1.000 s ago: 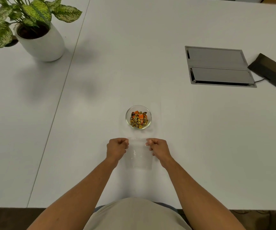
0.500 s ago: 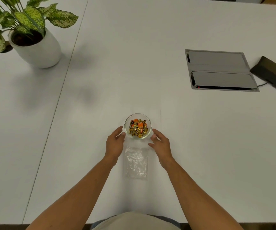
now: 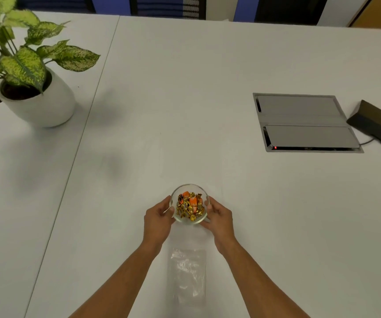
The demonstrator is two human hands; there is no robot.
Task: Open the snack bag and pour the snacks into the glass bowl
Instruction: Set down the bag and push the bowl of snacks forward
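A small glass bowl [image 3: 188, 188] sits on the white table [image 3: 185, 88], holding gold- and orange-wrapped snacks [image 3: 190, 205]. My left hand [image 3: 158, 220] cups the bowl's left side and my right hand [image 3: 219, 218] cups its right side, fingers against the glass. A clear plastic snack bag [image 3: 186, 275] lies flat and empty on the table between my forearms, nearer to me than the bowl.
A white pot with a green-leaved plant [image 3: 36, 97] stands at the far left. A grey cable hatch [image 3: 304, 122] is set in the table at the right, with a dark box [image 3: 377, 122] and cable beside it. A table seam [image 3: 88, 111] runs along the left.
Both hands left the flat bag, moved forward and closed around the sides of the bowl. The view tilted up, showing the table's far edge.
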